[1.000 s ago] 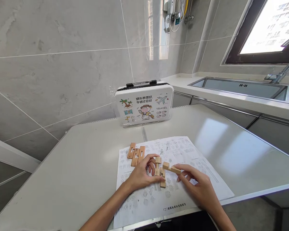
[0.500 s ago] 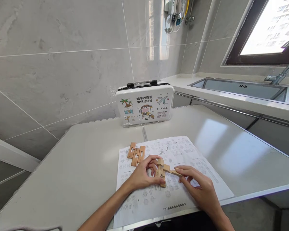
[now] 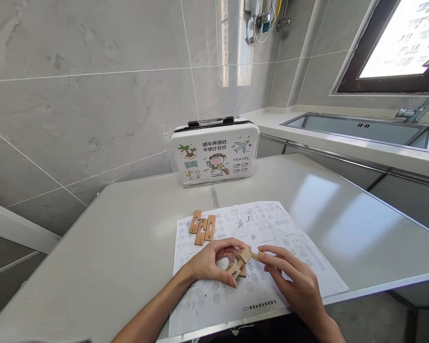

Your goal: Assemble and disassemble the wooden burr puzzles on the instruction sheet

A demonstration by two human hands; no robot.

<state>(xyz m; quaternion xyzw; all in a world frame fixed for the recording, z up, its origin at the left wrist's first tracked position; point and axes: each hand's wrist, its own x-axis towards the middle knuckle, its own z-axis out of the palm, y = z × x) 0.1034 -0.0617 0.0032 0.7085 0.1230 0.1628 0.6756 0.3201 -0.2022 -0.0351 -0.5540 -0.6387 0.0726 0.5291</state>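
Note:
My left hand (image 3: 212,262) is curled around a small cluster of pale interlocking wooden puzzle pieces (image 3: 235,271); one bears a black number 3. From the right, my right hand (image 3: 289,274) pinches the end of a slim wooden puzzle piece (image 3: 254,256) that meets the cluster. My fingers partly hide how these pieces join. Beyond my left hand, several flat slotted wooden pieces (image 3: 201,229) lie together on a printed sheet (image 3: 257,300). The sheet carries small line drawings of puzzles and spreads out beneath both hands.
A white cartoon-printed case (image 3: 214,157) stands upright at the back of the pale folding table (image 3: 136,238), near the tiled wall (image 3: 110,114). To the right is a counter with a sink (image 3: 357,128) and a tap (image 3: 418,112). The table's front edge runs close to my body.
The wooden cluster has turned and tilted in my left hand, its number 3 now lower and to the left. My right fingers have shifted slightly left, closer to the cluster.

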